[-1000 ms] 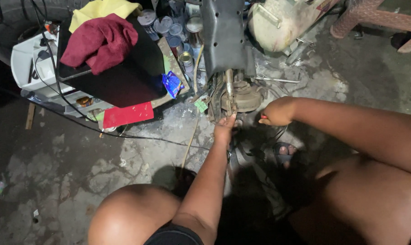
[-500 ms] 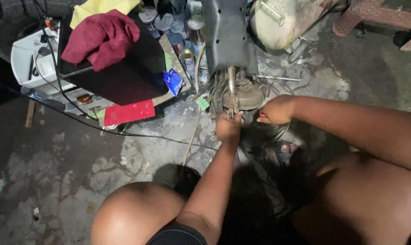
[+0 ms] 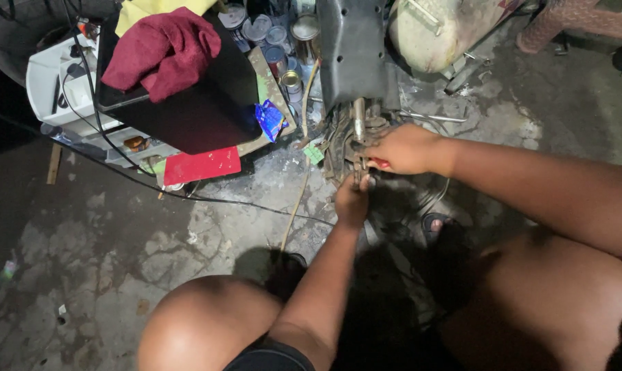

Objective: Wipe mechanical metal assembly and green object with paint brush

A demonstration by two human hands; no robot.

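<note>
Person squats on the cracked concrete floor (image 3: 187, 240), both hands at a grimy metal assembly (image 3: 355, 137) under a dark grey panel (image 3: 352, 48). Right hand (image 3: 403, 148) is curled around a red-handled tool (image 3: 379, 165) set against the assembly. Left hand (image 3: 352, 199) reaches up from below, fingers closed on a lower part; exactly what, I cannot tell. Work looks mid-way: the part remains mounted, nothing detached nearby. Cans (image 3: 283, 41) and a maroon cloth (image 3: 160, 48) sit to the left.

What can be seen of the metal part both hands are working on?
The metal part is a grimy, rusty-looking assembly with a pale upright rod, sitting low on the floor below a dark grey panel. The right hand grips it from the right, a red bit showing under the fingers; the left hand holds it from below. Finer detail is hidden.
</note>
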